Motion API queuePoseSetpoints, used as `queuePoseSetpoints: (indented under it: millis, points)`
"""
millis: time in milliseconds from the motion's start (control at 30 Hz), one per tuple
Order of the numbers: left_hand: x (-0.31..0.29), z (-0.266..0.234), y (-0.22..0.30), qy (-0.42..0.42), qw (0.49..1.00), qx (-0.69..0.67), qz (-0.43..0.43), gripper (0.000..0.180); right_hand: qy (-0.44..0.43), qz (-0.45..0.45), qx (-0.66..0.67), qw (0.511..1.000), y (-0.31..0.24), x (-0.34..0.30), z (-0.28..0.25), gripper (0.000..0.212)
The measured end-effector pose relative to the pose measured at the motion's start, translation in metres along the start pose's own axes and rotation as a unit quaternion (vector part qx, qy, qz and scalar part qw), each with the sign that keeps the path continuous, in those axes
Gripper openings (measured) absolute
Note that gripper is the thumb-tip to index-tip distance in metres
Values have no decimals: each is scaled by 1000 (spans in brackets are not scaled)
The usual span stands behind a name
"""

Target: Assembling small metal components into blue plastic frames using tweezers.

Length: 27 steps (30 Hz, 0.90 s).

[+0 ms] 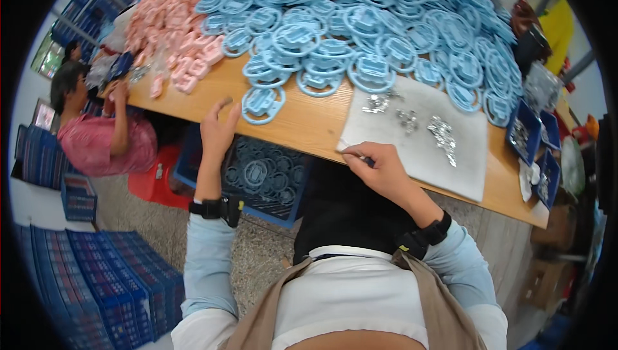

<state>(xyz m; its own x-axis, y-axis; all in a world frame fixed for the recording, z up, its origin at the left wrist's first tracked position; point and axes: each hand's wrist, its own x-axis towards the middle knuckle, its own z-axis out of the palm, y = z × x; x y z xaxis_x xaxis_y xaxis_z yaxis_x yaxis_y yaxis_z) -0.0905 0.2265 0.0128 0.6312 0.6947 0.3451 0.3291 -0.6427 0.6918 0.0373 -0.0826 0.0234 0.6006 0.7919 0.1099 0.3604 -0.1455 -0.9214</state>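
Observation:
My left hand [217, 130] is raised at the table's front edge, thumb and fingers apart, with nothing seen between them. Just right of its fingertips lies a light-blue round plastic part [262, 103], a ring with a block-like centre. My right hand [381, 168] is closed at the near left corner of a white mat [412, 157]. Something small and dark shows between its fingers, too hidden to name. On the mat lie small shiny metal pieces in three loose groups, the largest a long cluster [443, 139] toward the right.
A large heap of blue parts [370, 21] covers the table's far side, with pink parts [174, 34] left of it. Blue bins [524, 132] stand at the right edge. Below the table is a crate [273, 215] holding blue parts. Another person [106, 137] sits at left, near stacked blue crates [116, 279].

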Motion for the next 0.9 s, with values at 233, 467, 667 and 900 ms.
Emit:
queuePoseSetpoints:
  millis: [233,467,667,900]
  points:
    - [-17,63,13,-44,973,92,206,51,122,-27,-126,984,33,-3,-38,14]
    - [-41,38,62,-170,970,84,155,63,112,-61,-256,958,40,41,-55,14]
    - [-10,33,18,-304,919,78,239,78,53,-89,-326,940,49,64,-46,13]
    - [-2,39,25,-283,930,56,227,82,51,-128,-309,941,59,64,-50,11]
